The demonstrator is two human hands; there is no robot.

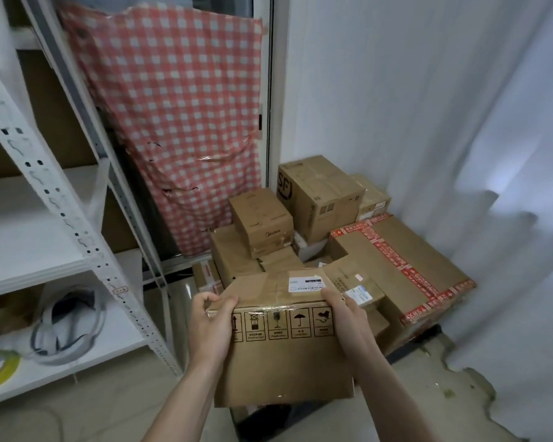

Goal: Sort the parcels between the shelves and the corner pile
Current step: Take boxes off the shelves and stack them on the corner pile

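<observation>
Brown cardboard parcel with printed handling symbols (281, 362) is held up between both hands: left hand (209, 327) curled round its upper left corner, right hand (348, 320) gripping the upper right edge. Corner pile of brown cartons (320, 199) lies just beyond the fingers, and white metal shelves (29, 250) stand left of the left hand. Advise carrying it level, label upward.

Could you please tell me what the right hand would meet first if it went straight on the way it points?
Probably the low brown cardboard box with small labels lying just beyond the right hand, though depth is unclear.
</observation>
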